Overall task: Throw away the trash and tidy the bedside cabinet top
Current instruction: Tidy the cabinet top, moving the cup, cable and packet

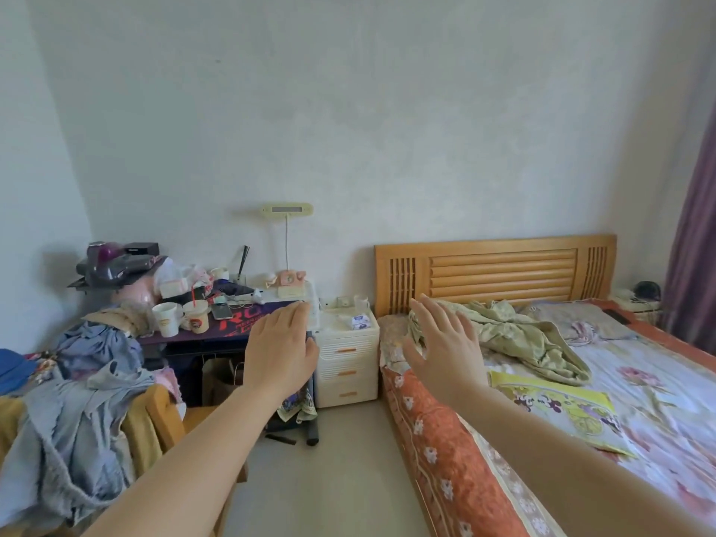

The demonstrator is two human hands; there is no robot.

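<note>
Bedside cabinet (346,356), white, small packets (360,322) on top; left hand (279,352) and right hand (443,348) raised before it, fingers spread, empty.

Unmade bed (639,381) (wooden headboard (496,273)), cluttered desk (232,323)

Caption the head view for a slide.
Both open hands, left and right, raised toward the white bedside cabinet between cluttered desk and bed.

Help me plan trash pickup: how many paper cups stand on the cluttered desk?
2: a white paper cup at the desk's front left edge, and a printed paper cup with a red straw just right of it. Clutter may hide others.
</note>
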